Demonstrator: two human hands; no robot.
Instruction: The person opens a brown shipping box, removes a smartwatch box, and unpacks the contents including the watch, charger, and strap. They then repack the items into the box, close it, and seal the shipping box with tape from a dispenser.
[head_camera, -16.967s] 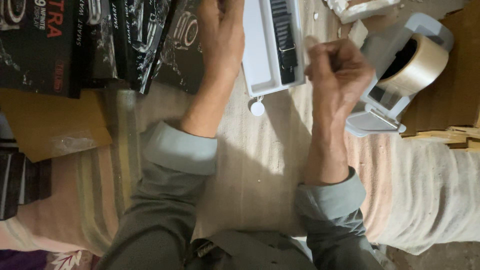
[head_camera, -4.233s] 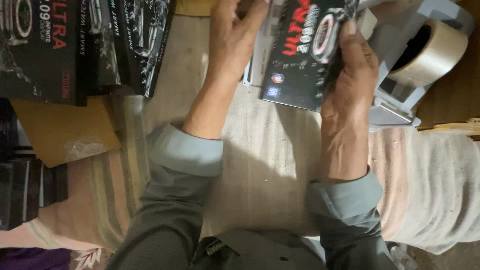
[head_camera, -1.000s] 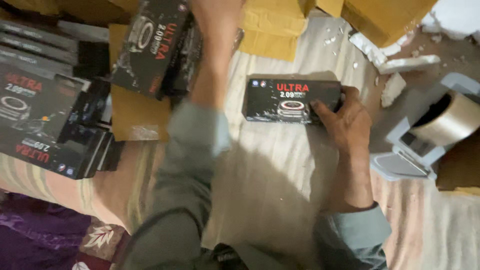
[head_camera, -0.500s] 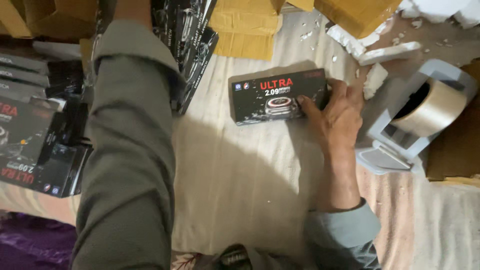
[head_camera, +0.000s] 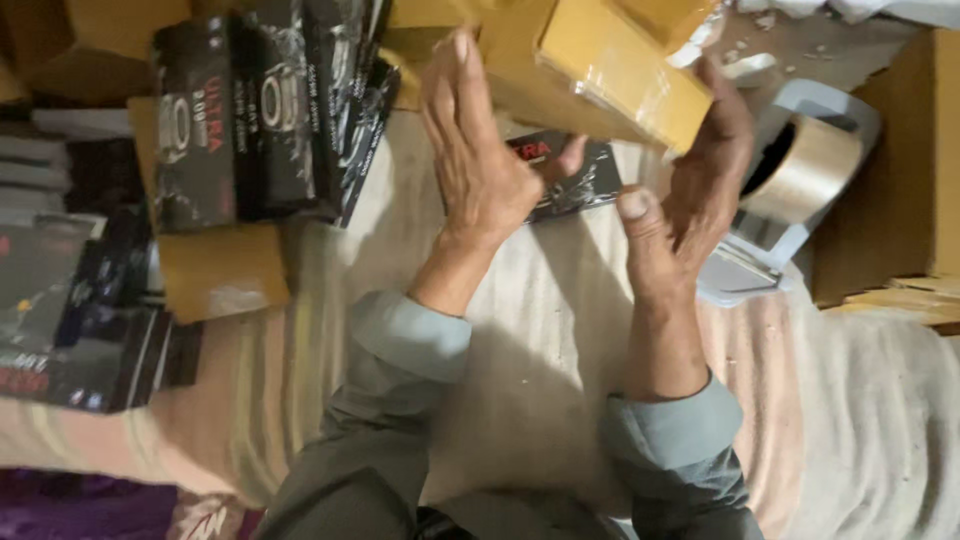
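A yellow-brown cardboard package (head_camera: 625, 70) is held up between my two hands. My left hand (head_camera: 475, 150) lies flat against its left part, fingers stretched. My right hand (head_camera: 690, 190) presses its right edge with the fingertips, thumb free and pointing towards me. Under the hands a black printed box (head_camera: 580, 180) lies on the pale cloth (head_camera: 540, 330), mostly hidden by them.
A stack of black printed boxes (head_camera: 260, 110) stands at the upper left, more black boxes (head_camera: 80, 310) lie at the left edge, and a yellow-brown packet (head_camera: 220, 270) lies between them. A white tape dispenser with brown tape (head_camera: 800, 170) sits right of my right hand, beside a cardboard carton (head_camera: 890, 170).
My right hand let go of the black box on the cloth. My left arm came back from the far stack, and both hands now hold a yellow-brown package above the box.
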